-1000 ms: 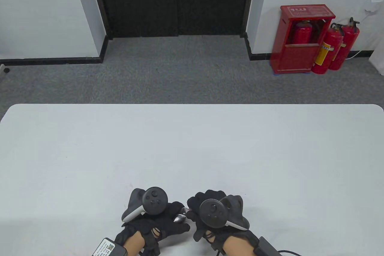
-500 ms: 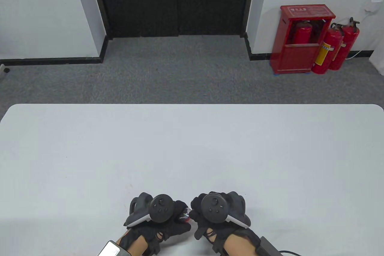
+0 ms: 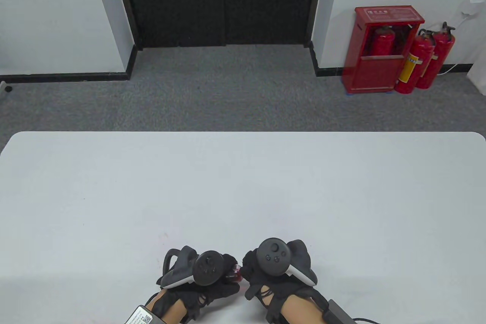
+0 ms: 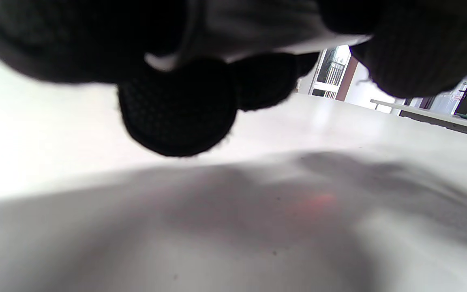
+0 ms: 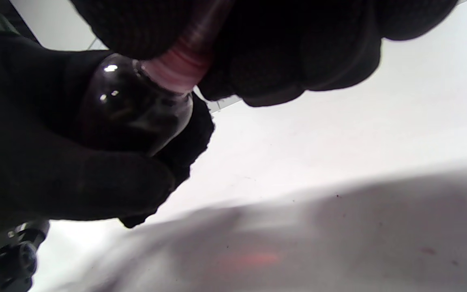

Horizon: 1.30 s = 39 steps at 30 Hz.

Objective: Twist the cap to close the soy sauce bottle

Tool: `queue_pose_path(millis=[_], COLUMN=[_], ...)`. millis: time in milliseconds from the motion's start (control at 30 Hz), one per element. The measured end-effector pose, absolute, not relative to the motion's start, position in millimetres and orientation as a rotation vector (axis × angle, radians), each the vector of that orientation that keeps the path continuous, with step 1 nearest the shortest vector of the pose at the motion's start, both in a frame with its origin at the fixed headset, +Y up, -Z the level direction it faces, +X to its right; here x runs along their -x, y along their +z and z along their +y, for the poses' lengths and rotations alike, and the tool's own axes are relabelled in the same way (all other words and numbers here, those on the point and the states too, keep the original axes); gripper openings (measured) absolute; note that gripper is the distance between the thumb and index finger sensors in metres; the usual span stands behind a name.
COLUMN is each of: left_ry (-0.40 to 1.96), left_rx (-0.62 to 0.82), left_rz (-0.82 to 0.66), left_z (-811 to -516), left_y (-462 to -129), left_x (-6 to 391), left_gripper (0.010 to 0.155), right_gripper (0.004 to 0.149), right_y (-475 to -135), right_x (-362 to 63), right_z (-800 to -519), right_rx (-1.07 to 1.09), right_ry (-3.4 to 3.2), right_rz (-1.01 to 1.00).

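The dark soy sauce bottle (image 5: 132, 109) lies roughly sideways just above the table near its front edge, mostly hidden by both hands. My left hand (image 3: 212, 278) grips the bottle's body. My right hand (image 3: 252, 267) closes around the red cap (image 5: 181, 65) at the bottle's neck. In the table view only a small red part of the cap (image 3: 236, 273) shows between the two gloves. In the left wrist view only my gloved fingers (image 4: 176, 105) and the table show.
The white table (image 3: 243, 187) stretches wide beyond the hands. A cable and a grey box (image 3: 340, 310) lie by my right forearm at the front edge. A labelled box (image 3: 138, 316) sits on my left forearm.
Both hands have rolled: the left tracker has shifted right and down, the right tracker up and right. The red cap now shows between the gloves where a shiny bottle part showed before.
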<state>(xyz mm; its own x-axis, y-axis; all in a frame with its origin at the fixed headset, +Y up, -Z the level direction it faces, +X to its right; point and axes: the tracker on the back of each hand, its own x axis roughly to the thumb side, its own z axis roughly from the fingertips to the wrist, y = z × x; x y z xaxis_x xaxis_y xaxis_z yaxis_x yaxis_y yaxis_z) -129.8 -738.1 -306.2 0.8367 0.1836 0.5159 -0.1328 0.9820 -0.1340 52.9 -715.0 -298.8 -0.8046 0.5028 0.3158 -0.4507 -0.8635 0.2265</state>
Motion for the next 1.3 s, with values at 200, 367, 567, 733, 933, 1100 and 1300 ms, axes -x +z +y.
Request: queue_pose_path(millis=[200,367,567,733,933,1100,1300], left_ry=[0.221,0.266,0.357,0.398,0.415,0.434,0.437], left_rx=[0.156,0.182,0.209,0.230,0.236,0.245,0.264], left_rz=[-0.531,-0.483,-0.417,-0.388,-0.381,-0.382,-0.378], left_z=[-743.8,-745.3,-748.3,-750.4,-750.0,-750.7,-754.3], left_y=[-310.1,-315.5,-319.7,-322.4,-322.5,-322.1,-322.8], left_x=[133.1,137.9,145.5,151.1,153.2,153.7,155.2], left_gripper=[0.064,0.065,0.067,0.070,0.070,0.072,0.074], right_gripper=[0.057,0.054,0.060,0.076,0.074,0.074,0.076], right_y=[-298.5,-298.6,-300.9,-308.9,-324.9,-336.8,-342.5], right_x=[-51.5,-52.5,-63.0,-86.9,-115.6,-134.4,-139.2], right_z=[-716.9,-715.7,-710.7,-709.3,-722.0,-747.9,-762.0], right_rx=[-0.566,-0.570,-0.507,-0.402,-0.242,-0.063,-0.020], right_ry=[2.585,2.555,2.476,2.351,2.380,2.425,2.411], right_rz=[0.131,0.090,0.051,0.034,0.098,0.322,0.426])
